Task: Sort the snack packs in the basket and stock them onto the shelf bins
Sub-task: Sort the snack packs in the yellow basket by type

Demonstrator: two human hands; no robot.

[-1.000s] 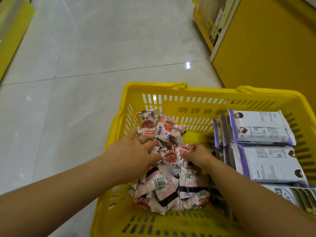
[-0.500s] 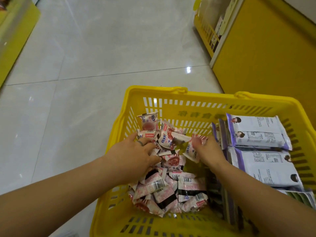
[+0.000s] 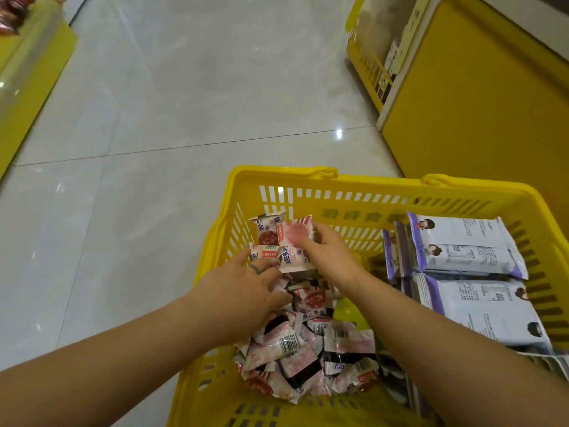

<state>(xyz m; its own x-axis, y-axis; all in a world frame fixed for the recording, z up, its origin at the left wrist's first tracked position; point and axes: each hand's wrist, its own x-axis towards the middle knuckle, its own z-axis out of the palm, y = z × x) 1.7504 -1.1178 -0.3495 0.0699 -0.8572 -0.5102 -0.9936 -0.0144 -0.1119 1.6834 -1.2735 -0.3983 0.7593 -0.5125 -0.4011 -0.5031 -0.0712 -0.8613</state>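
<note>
A yellow slotted basket [image 3: 363, 184] sits on the floor below me. Its left half holds a heap of small pink-and-white snack packs [image 3: 295, 362]. White-and-purple flat packs [image 3: 465, 241] are stacked in its right half. My left hand [image 3: 243, 294], a ring on one finger, lies on the heap and gathers several small packs under its curled fingers. My right hand [image 3: 329, 254] pinches one pink-and-white snack pack [image 3: 294, 245] and holds it above the heap by the basket's far left corner.
Pale glossy floor tiles [image 3: 184, 103] stretch ahead and to the left. A yellow shelf unit [image 3: 480, 97] with a slatted bin [image 3: 369, 63] stands at the right, close behind the basket. Another yellow shelf base [image 3: 27, 72] runs along the far left edge.
My right hand picked one pink pack out of the heap's middle and carried it up and left toward the far corner. The left hand stayed on the heap.
</note>
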